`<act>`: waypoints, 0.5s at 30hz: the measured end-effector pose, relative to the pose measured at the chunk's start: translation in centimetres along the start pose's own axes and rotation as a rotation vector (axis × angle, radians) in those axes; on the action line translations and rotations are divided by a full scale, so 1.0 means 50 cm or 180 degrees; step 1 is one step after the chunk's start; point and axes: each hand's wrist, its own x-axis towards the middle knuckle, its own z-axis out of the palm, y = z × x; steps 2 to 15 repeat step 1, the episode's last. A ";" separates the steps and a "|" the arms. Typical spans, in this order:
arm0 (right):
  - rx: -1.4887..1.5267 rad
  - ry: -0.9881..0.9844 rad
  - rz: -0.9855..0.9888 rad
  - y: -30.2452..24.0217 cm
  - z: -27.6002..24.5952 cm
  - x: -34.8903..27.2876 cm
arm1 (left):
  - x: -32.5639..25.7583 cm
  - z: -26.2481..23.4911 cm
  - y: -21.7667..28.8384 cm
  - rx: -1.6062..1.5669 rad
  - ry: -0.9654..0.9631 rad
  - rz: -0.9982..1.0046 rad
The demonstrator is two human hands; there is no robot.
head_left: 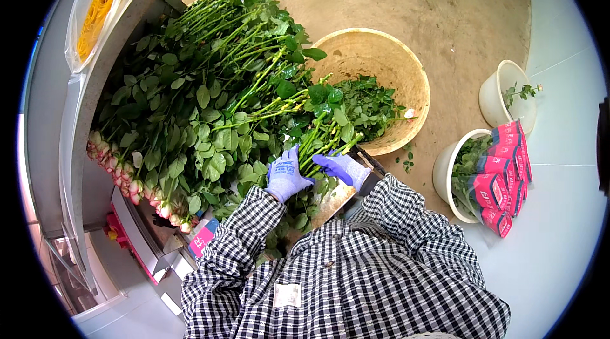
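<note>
A big heap of leafy roses (184,104) lies on the bench in front of me and to my left, with pink-and-white blooms along its near left edge. My left hand (288,176), in a pale purple glove, is closed against a bunch of green rose stems (311,143) at the heap's right side. My right hand (346,169), gloved alike, closes on the same stems from the right, its fingers toward the left hand. The cut stem ends point up and right. Leaves and the stems themselves partly hide the fingertips.
A large tan tub (410,78) with stripped leaves stands beyond my right hand. At right, a white bucket (443,177) holds wrapped bunches in pink sleeves (502,177); another white bucket (524,107) stands behind. Yellow bands (96,18) hang in a clear bag at left.
</note>
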 end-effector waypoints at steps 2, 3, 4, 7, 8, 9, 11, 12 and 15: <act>-0.0063 -0.0022 0.0085 -0.003 -0.002 -0.002 | 0.001 -0.001 0.003 0.0055 -0.0043 -0.0090; -0.0063 -0.0022 0.0085 -0.003 -0.002 -0.002 | 0.001 -0.001 0.003 0.0055 -0.0043 -0.0090; -0.0063 -0.0022 0.0085 -0.003 -0.002 -0.002 | 0.001 -0.001 0.003 0.0055 -0.0043 -0.0090; -0.0063 -0.0022 0.0085 -0.003 -0.002 -0.002 | 0.001 -0.001 0.003 0.0055 -0.0043 -0.0090; -0.0063 -0.0022 0.0085 -0.003 -0.002 -0.002 | 0.001 -0.001 0.003 0.0055 -0.0043 -0.0090; -0.0063 -0.0022 0.0085 -0.003 -0.002 -0.002 | 0.001 -0.001 0.003 0.0055 -0.0043 -0.0090; -0.0063 -0.0022 0.0085 -0.003 -0.002 -0.002 | 0.001 -0.001 0.003 0.0055 -0.0043 -0.0090; -0.0063 -0.0022 0.0085 -0.003 -0.002 -0.002 | 0.001 -0.001 0.003 0.0055 -0.0043 -0.0090; -0.0063 -0.0022 0.0085 -0.003 -0.002 -0.002 | 0.001 -0.001 0.003 0.0055 -0.0043 -0.0090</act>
